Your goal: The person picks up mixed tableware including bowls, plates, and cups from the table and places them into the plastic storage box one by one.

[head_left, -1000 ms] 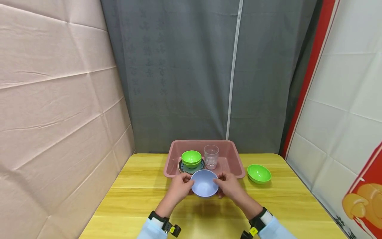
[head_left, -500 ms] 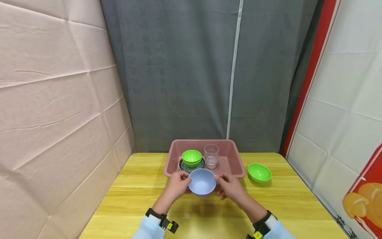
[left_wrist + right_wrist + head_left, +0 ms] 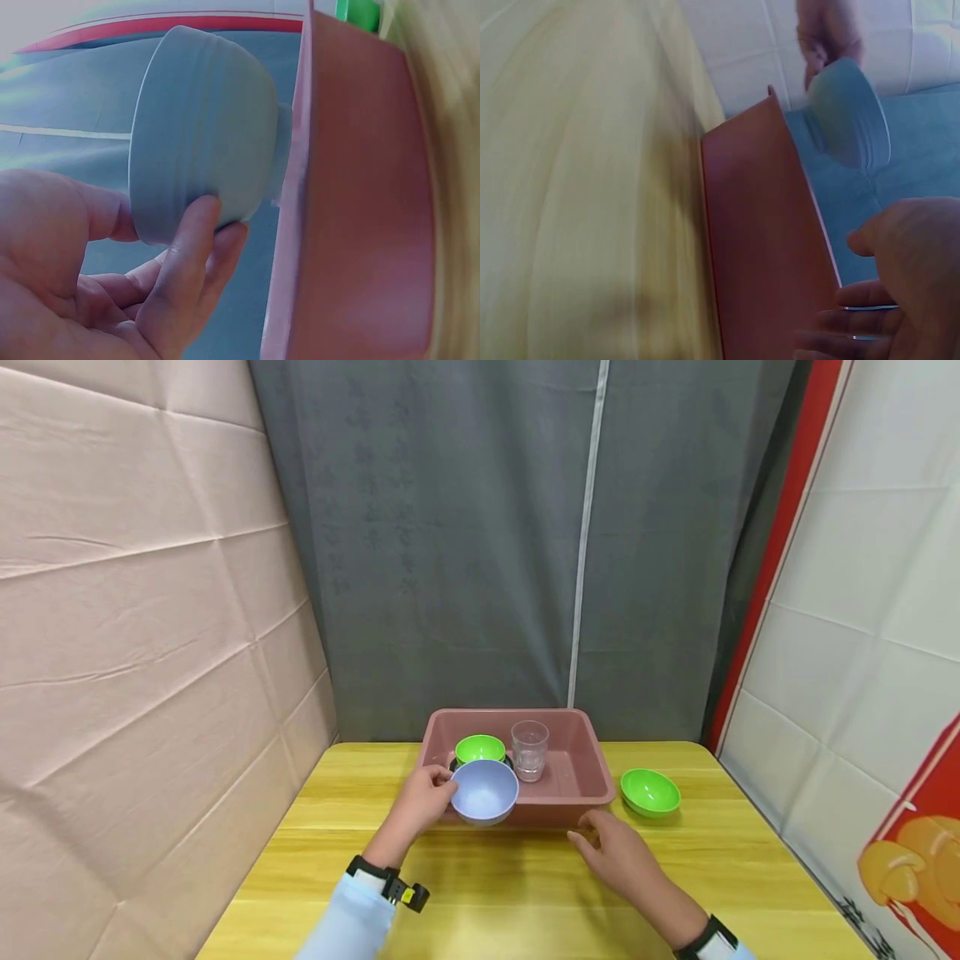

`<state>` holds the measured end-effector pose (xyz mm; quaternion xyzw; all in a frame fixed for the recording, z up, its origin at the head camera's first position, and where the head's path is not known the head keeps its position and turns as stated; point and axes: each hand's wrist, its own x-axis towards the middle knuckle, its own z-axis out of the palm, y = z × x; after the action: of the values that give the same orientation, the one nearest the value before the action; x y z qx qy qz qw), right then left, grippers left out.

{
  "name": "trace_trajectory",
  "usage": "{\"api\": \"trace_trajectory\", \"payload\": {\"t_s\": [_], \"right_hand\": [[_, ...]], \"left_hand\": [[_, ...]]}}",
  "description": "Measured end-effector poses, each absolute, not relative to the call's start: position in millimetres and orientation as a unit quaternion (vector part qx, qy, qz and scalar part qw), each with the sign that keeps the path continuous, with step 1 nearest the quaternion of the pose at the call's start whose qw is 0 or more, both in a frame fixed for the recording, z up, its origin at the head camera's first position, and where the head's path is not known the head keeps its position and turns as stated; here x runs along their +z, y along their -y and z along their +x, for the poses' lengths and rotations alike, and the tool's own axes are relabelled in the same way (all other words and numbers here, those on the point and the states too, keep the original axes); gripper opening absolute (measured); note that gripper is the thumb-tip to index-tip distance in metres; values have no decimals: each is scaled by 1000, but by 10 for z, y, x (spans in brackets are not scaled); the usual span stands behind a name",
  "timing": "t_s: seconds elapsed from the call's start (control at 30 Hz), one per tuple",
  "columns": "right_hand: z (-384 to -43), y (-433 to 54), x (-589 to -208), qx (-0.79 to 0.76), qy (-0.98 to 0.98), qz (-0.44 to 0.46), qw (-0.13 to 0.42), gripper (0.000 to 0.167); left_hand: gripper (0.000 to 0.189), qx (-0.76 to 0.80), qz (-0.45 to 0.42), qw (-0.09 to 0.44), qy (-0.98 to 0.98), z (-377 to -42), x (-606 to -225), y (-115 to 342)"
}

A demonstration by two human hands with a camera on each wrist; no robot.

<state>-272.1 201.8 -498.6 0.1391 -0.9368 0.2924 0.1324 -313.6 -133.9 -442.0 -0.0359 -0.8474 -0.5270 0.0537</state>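
Note:
My left hand [image 3: 422,795] pinches the left rim of a light blue bowl [image 3: 485,792], thumb at the rim and fingers under its side. The bowl hangs over the near edge of a pink plastic basin [image 3: 558,802]. In the left wrist view the bowl [image 3: 206,127] shows its ribbed outer wall and foot, close above the basin's rim. My right hand [image 3: 618,853] holds nothing; its fingers are loosely bent in front of the basin's near right corner. Behind the blue bowl, green bowls [image 3: 480,747] sit in the basin on a dark-rimmed plate, now mostly hidden.
A clear drinking glass [image 3: 530,750] stands in the basin, right of the green bowls. Another green bowl [image 3: 650,792] rests on the wooden table [image 3: 495,893] to the basin's right. A grey curtain [image 3: 450,543] hangs behind, with cloth walls on both sides.
The blue bowl has moved left and toward the basin in my left hand. My right hand has let go of its rim and drawn away to the right.

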Motion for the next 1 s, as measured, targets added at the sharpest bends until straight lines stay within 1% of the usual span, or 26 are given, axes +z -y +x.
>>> {"api": "trace_trajectory", "payload": {"t_s": [0.13, 0.3, 0.5, 0.6, 0.87, 1.0], "right_hand": [[-2680, -2077, -5035, 251, 945, 151, 147, 28], [-2658, -2139, -5095, 210, 954, 157, 143, 39], [-2635, -2182, -5133, 191, 960, 159, 132, 45], [-2615, -2188, -5148, 196, 960, 154, 130, 43], [-2588, -2174, -5184, 210, 952, 152, 163, 28], [-2573, -2170, -5188, 213, 950, 152, 168, 28]], "left_hand": [[19, -506, -22, 66, 860, -3268, -4339, 1381], [19, -480, -4, 63, 875, -3487, -4276, 1434], [20, -481, 5, 50, 876, -3758, -4188, 1446], [21, -480, 12, 53, 876, -3896, -4165, 1420], [19, -471, 50, 76, 878, -4355, -4199, 1310], [20, -473, 55, 90, 875, -4490, -4270, 1263]]}}
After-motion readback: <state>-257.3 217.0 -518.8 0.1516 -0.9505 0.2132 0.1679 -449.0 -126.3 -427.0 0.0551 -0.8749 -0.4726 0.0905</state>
